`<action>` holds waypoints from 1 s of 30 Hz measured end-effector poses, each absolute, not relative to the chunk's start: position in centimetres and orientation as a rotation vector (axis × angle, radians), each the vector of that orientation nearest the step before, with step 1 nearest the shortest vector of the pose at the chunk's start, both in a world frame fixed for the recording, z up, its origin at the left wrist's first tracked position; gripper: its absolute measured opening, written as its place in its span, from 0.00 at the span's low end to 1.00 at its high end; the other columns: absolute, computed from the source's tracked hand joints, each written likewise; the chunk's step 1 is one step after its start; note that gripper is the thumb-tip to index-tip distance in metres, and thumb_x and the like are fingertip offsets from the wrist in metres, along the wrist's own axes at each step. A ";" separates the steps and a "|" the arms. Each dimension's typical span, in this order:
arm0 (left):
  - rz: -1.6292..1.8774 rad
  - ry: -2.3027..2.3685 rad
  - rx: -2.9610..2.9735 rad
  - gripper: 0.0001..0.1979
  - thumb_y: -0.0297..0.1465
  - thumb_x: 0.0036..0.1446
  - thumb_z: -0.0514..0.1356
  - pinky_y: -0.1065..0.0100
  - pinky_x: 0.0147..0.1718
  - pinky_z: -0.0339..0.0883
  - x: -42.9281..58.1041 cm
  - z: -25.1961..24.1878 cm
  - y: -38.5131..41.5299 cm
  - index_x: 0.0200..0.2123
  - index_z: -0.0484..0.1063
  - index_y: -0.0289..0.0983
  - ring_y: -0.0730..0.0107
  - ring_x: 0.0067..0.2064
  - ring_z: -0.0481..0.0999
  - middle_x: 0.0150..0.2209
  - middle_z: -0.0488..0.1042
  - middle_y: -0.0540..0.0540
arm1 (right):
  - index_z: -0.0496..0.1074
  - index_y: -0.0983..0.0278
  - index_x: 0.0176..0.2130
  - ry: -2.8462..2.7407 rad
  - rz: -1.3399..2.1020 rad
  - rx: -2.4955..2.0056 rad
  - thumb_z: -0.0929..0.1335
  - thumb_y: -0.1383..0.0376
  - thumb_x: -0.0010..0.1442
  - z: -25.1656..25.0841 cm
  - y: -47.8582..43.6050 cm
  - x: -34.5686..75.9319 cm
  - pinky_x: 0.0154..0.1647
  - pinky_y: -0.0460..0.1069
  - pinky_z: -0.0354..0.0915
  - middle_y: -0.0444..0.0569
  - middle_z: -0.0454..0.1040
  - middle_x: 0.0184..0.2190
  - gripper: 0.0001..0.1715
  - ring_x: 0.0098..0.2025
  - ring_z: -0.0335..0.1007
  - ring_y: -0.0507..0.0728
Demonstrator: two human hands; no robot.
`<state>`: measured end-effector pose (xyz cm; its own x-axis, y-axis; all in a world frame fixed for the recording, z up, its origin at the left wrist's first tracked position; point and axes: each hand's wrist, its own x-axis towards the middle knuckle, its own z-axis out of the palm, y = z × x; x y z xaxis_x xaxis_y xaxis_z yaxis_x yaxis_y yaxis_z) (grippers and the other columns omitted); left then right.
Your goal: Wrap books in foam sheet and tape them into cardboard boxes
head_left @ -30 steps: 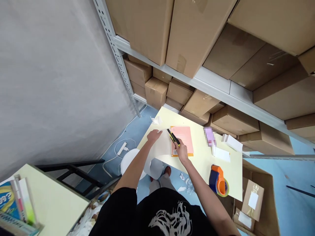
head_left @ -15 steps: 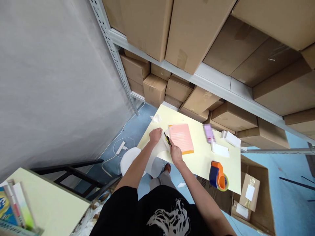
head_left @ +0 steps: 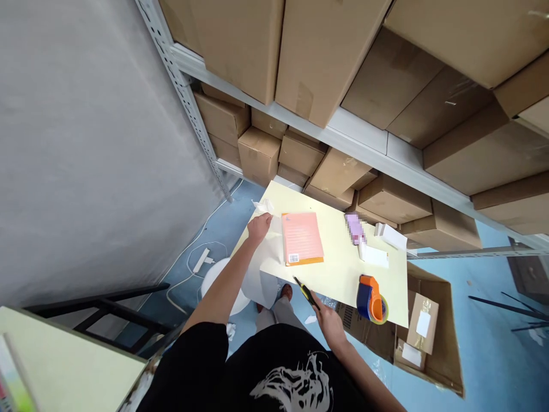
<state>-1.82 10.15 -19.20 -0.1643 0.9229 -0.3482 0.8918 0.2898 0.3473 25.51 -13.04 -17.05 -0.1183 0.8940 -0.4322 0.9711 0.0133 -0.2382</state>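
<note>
1. White sheet [head_left: 270, 252] lies partly on the counter [head_left: 338, 269], just left of the pink book [head_left: 302, 236]; its near end droops over the front edge.
2. Half a second ago the yellow-and-black knife [head_left: 306, 293] was up at the sheet; now the right hand [head_left: 329, 320] has drawn it back toward the body, by the counter's front edge.
3. The book's barcode [head_left: 293, 258], covered by that hand earlier, now shows.
4. The left hand [head_left: 259, 226] stays at the sheet's far end, fingers curled together and pinching it, arm stretched forward.
5. The right hand wraps the knife's handle, tip pointing forward and left.
</note>
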 end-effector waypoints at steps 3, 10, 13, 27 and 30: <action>0.062 2.041 1.679 0.19 0.39 0.65 0.43 0.66 0.39 0.62 -2.0 -19.5 9.0 0.50 0.67 0.40 0.57 0.47 0.73 0.42 0.75 0.41 | 0.53 0.61 0.65 2.158 -0.801 2.177 0.54 0.60 0.67 -16.4 -11.7 27.0 0.29 0.48 0.65 0.51 0.77 0.31 0.29 0.29 0.74 0.59; -0.012 1.998 1.787 0.24 0.28 0.62 0.43 0.61 0.43 0.61 -2.2 -20.4 4.8 0.61 0.55 0.40 0.55 0.48 0.72 0.50 0.68 0.36 | 0.44 0.62 0.67 2.163 -0.823 2.216 0.51 0.62 0.68 -17.2 1.1 18.9 0.40 0.48 0.65 0.53 0.75 0.44 0.30 0.43 0.72 0.58; -0.042 1.983 1.812 0.22 0.28 0.61 0.45 0.56 0.48 0.58 -1.8 -20.7 3.8 0.58 0.61 0.39 0.50 0.53 0.67 0.56 0.64 0.36 | 0.44 0.58 0.67 2.155 -0.836 2.133 0.54 0.62 0.68 -18.7 2.9 15.2 0.39 0.47 0.64 0.52 0.75 0.41 0.30 0.41 0.72 0.57; -0.118 1.987 1.696 0.25 0.36 0.62 0.52 0.58 0.42 0.67 2.2 -24.4 3.4 0.60 0.55 0.30 0.56 0.47 0.71 0.52 0.66 0.33 | 0.42 0.55 0.67 2.125 -0.736 1.951 0.53 0.63 0.69 -21.0 2.3 13.5 0.39 0.47 0.63 0.53 0.71 0.43 0.29 0.41 0.72 0.56; -0.149 1.962 1.677 0.19 0.37 0.62 0.55 0.58 0.41 0.70 1.8 -25.5 3.5 0.54 0.63 0.35 0.64 0.44 0.73 0.49 0.69 0.41 | 0.43 0.56 0.67 2.132 -0.723 1.934 0.53 0.63 0.69 -21.2 2.4 13.4 0.39 0.48 0.64 0.53 0.71 0.43 0.29 0.41 0.72 0.56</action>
